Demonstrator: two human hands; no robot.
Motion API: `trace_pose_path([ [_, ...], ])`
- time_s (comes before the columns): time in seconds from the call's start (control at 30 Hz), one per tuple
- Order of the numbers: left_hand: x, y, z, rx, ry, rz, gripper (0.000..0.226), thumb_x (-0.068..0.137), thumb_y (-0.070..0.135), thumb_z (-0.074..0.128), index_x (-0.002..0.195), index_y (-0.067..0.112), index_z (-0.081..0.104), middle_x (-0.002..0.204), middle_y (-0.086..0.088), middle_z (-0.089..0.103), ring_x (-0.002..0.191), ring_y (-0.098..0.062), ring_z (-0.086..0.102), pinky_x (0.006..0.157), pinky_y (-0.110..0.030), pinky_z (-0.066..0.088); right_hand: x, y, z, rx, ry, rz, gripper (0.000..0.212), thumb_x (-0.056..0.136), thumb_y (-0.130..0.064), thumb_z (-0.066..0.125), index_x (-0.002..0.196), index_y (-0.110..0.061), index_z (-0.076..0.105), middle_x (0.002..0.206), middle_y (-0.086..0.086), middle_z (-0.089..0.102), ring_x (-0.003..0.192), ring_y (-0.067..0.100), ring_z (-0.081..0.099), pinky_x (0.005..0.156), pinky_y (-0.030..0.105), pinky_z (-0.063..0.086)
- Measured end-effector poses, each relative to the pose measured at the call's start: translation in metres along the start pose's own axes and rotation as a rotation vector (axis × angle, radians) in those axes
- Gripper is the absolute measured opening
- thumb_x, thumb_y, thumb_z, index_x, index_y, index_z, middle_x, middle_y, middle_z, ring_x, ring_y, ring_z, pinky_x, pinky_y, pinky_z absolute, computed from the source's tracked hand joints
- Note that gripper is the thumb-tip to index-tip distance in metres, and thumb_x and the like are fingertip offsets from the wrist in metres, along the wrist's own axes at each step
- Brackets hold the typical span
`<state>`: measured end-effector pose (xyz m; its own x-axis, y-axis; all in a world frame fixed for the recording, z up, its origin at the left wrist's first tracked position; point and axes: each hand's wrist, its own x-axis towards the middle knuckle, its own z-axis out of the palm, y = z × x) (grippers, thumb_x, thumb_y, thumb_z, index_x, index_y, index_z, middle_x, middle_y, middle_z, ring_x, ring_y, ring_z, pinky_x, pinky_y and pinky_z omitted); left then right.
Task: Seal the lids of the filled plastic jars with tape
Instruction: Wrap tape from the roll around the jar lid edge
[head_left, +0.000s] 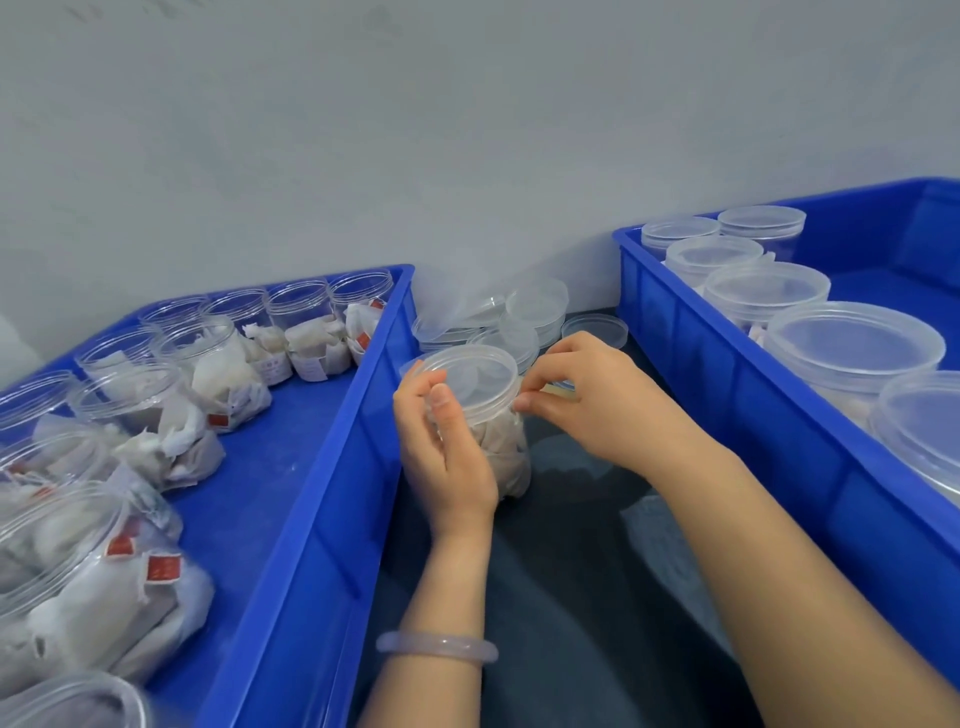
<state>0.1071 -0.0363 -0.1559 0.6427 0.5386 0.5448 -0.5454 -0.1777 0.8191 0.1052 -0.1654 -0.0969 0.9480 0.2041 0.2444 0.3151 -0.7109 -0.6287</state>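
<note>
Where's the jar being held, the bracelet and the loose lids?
jar (504, 447), head view, filled body below lid
bracelet (436, 648), head view, top of band
loose lids (537, 304), head view, flat top of one

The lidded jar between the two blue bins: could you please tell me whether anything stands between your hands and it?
Nothing visible does. The left hand holds the jar by its side, and the right hand pinches at the rim of its lid. The loose lids lie behind it.

held jar (500, 448) partly covered, right crate (727, 374) cut off, labels (274, 370) unreadable
</note>
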Motion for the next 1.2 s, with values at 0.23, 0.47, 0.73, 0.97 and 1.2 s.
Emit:
trace_pose_path([
  [0.23,-0.001,0.004,-0.007,0.056,-0.140,0.043,0.065,0.069,0.056,0.073,0.110,0.010,0.050,0.121,-0.001,0.053,0.116,-0.007,0.051,0.098,-0.017,0.038,-0.001,0.000,0.003,0.034,0.060,0.005,0.011,0.082,-0.044,0.066,0.074,-0.039,0.061,0.108,-0.008,0.052,0.096,0.011,0.052,0.088,0.039,0.046],
  [0.47,0.006,0.003,-0.016,0.146,-0.202,0.094,0.063,0.055,0.051,0.081,0.104,0.024,0.051,0.116,0.008,0.057,0.114,-0.007,0.053,0.096,-0.017,0.042,-0.001,0.001,-0.004,-0.035,-0.014,-0.040,0.006,0.086,-0.039,0.064,0.082,-0.038,0.060,0.107,-0.007,0.053,0.094,0.008,0.050,0.085,0.029,0.043],
  [0.73,0.014,0.000,-0.023,0.121,-0.267,0.153,0.051,0.056,0.051,0.077,0.099,0.034,0.053,0.103,0.020,0.059,0.100,0.002,0.058,0.088,-0.021,0.048,-0.007,0.009,-0.023,-0.002,-0.124,0.016,0.067,0.086,-0.038,0.065,0.145,-0.041,0.031,0.118,-0.007,0.053,0.087,0.009,0.055,0.093,0.030,0.045],
  [0.97,0.020,0.004,-0.025,-0.023,-0.297,0.075,0.043,0.060,0.044,0.074,0.095,0.026,0.058,0.096,0.010,0.062,0.094,-0.012,0.062,0.081,-0.025,0.050,-0.006,-0.001,-0.022,-0.034,-0.001,-0.042,0.030,0.087,-0.041,0.064,0.116,-0.033,0.066,0.094,-0.014,0.051,0.093,0.003,0.050,0.082,0.019,0.035],
  [1.2,0.020,0.008,-0.024,-0.084,-0.437,0.011,0.046,0.061,0.044,0.072,0.099,0.023,0.054,0.100,0.002,0.060,0.095,-0.012,0.061,0.081,-0.022,0.048,-0.007,-0.001,-0.024,0.004,0.054,-0.002,0.032,0.080,-0.047,0.069,0.110,-0.035,0.067,0.100,-0.011,0.060,0.092,0.004,0.052,0.074,0.018,0.035],
])
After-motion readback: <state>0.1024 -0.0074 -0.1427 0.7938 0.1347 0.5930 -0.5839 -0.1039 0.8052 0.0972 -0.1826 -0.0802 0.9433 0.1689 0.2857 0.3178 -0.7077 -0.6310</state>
